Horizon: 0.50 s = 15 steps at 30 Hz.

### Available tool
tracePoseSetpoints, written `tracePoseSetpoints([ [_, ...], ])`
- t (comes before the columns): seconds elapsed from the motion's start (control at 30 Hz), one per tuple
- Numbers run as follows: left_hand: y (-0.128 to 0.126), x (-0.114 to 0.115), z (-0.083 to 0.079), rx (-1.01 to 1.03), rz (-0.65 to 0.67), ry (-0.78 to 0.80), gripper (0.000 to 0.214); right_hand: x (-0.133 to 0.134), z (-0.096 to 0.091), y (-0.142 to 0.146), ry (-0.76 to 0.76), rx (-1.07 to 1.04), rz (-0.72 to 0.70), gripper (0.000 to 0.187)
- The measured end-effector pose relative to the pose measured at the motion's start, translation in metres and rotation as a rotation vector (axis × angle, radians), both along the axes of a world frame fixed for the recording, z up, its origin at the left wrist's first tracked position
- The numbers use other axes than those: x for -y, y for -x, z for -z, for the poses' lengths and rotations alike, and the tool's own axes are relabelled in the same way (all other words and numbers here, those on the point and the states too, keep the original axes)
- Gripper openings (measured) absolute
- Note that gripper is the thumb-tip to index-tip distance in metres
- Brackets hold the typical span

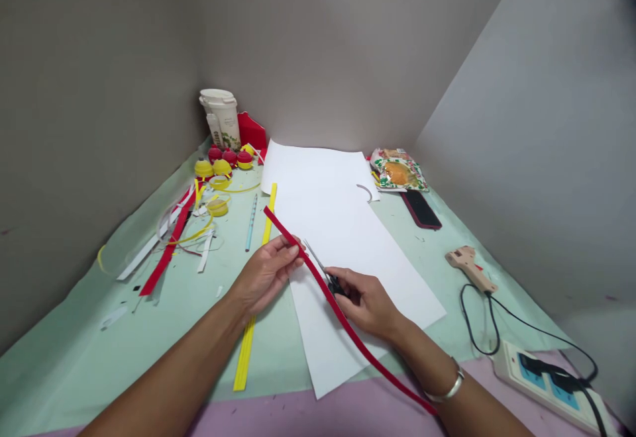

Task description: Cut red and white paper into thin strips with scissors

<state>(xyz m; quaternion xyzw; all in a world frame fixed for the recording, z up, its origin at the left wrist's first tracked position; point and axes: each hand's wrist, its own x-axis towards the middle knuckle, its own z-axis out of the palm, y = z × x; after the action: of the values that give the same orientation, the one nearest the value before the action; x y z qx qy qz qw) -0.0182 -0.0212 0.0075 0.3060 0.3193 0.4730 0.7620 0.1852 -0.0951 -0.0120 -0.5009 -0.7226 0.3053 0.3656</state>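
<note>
A long red strip (342, 318) slants across the middle, from above my fingers down to my right forearm. Near its upper end my left hand (271, 268) pinches it between thumb and fingers. My right hand (365, 298) is closed round the dark handles of a pair of scissors (318, 258). The scissor blades point up and left, close beside the strip; I cannot tell whether they touch it. Beneath both hands lies a large white paper sheet (332, 218). A yellow strip (243, 357) runs along the sheet's left side, partly hidden by my left hand.
Left are a patterned pencil (252, 222), a wide red strip (166, 258), yellow tape rolls (217, 207), red-and-yellow round pieces (222, 167) and a white cup (226, 119). Right are a packet (400, 172), a phone (421, 210), a glue gun (470, 268) with its cord, and a power strip (551, 384).
</note>
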Motion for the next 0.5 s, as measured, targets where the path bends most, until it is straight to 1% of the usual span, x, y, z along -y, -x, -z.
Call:
tracePoseSetpoints([
  [0.17,0.0015,0.0004,-0.0007,0.017,0.037,-0.015,0.02,0.0028,-0.002,0.0005,-0.057,0.066,-0.086,0.048],
  [0.33,0.0031,-0.0005,0.002,0.046,0.053,0.008,0.021,0.0042,-0.0036,0.0008,-0.112,0.144,-0.068,0.049],
  [0.5,0.0036,-0.003,0.0059,0.072,0.083,-0.015,0.018,0.0044,-0.0059,0.0026,-0.181,0.227,-0.06,0.048],
])
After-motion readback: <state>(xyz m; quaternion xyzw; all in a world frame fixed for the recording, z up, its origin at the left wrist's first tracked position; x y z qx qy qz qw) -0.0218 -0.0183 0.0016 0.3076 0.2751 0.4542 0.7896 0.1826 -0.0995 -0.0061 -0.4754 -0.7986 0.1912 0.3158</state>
